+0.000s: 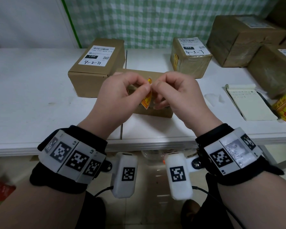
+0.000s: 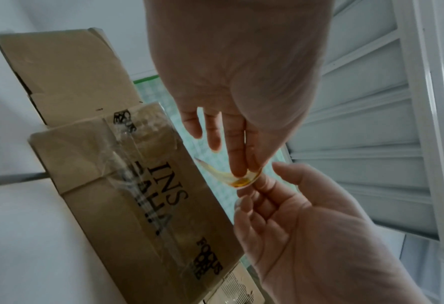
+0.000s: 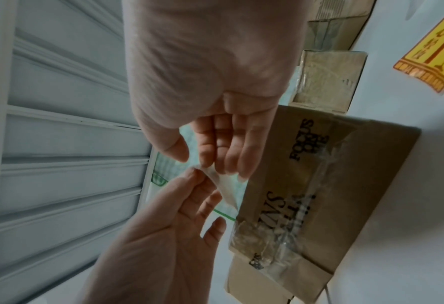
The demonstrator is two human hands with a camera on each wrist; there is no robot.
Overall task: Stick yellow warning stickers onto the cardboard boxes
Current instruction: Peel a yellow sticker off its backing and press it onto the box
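Together, left hand point(image 1: 120, 96) and right hand point(image 1: 177, 95) pinch the yellow sticker point(image 1: 147, 99).

Soft, even light fills the head view, with faint shadows beside the boxes on the white table point(image 1: 31, 90). Straight edges bow toward the corners. Both wrist views are dimmer, bluish and soft, with glare on the clear tape point(image 2: 127, 144).

"4-2-71" on left box label point(image 1: 97, 55)
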